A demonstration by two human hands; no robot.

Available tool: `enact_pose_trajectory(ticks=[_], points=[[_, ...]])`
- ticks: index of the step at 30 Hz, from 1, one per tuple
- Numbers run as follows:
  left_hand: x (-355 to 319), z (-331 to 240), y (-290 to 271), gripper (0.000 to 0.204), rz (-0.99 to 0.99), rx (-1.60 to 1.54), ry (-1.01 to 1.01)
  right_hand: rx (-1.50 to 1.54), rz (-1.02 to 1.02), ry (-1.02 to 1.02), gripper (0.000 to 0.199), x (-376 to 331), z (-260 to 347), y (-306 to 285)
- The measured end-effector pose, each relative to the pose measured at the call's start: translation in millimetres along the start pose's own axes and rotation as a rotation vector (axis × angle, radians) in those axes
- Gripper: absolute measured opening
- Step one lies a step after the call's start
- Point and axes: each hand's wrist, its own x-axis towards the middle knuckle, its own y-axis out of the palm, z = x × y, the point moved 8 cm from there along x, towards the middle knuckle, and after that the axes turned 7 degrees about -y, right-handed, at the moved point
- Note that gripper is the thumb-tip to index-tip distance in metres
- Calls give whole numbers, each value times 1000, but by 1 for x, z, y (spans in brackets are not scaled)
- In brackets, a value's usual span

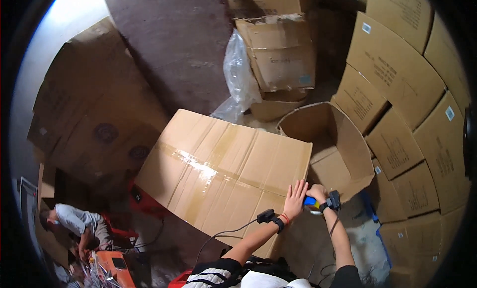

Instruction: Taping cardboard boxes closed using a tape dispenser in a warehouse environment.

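Observation:
A large brown cardboard panel (218,174), creased and crossed by strips of shiny clear tape, lies in front of me. Flat on its right edge rests my left hand (295,199), fingers stretched out and together. Just beyond that edge, my right hand (317,192) is closed around a small blue-and-yellow hand tool (309,200). The tool's working end is partly hidden, so its exact kind cannot be told. Both wrists wear black straps, the left one with a cabled black module (266,216).
An open carton (343,154) stands right beyond the panel. Stacked boxes (387,79) wall the right side. Clear plastic film (238,69) hangs by a worn carton (280,54). At lower left a seated person (79,221) is beside an orange machine (114,268). Red plastic (146,201) shows under the panel.

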Motion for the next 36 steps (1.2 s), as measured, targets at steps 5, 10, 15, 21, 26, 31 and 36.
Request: enact_pose_trajectory(ticks=[5,10,15,21,26,31,36], points=[[0,0,0,71,3,1,11,11,-37,26,43,-5,-3,1],[-1,-3,0,67,-1,2,33,56,-93,52,41,-9,-3,-1],[2,-8,1,73,2,-40,47,139,-162,113,40,-3,-17,1],[6,-17,-1,66,21,53,87,-204,-380,61,25,-8,-30,70],[6,-18,8,65,82,95,82,434,-203,389,31,-58,-74,170],[1,-32,50,59,226,821,357,555,-442,462,51,-144,-109,161],[-12,-47,92,51,366,911,510,721,-485,639,53,-219,-135,174]])
